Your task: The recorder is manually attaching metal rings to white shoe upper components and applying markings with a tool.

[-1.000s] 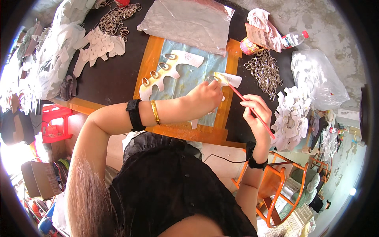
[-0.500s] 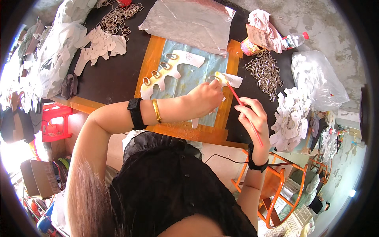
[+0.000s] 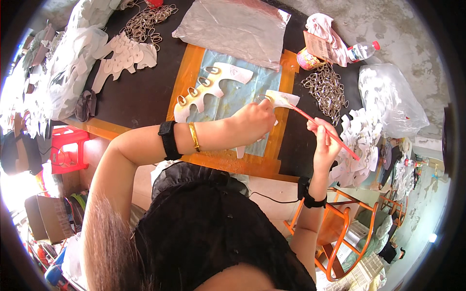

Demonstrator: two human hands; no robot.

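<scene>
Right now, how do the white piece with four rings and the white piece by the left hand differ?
The left piece lies mostly uncovered; the right piece is partly hidden by the left hand.
The left piece carries four oval rings; the right piece shows just one, beside that hand.
A red stick has its tip at the right piece, none at the left piece.
Both are white with yellowish patches.

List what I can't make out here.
Head view: part of the white cutout, hidden by the left hand.
Head view: tip of the red stick, too small.
Head view: top of the red object, cut by the upper edge.
Head view: top of the cup, hidden by the cardboard.
</scene>
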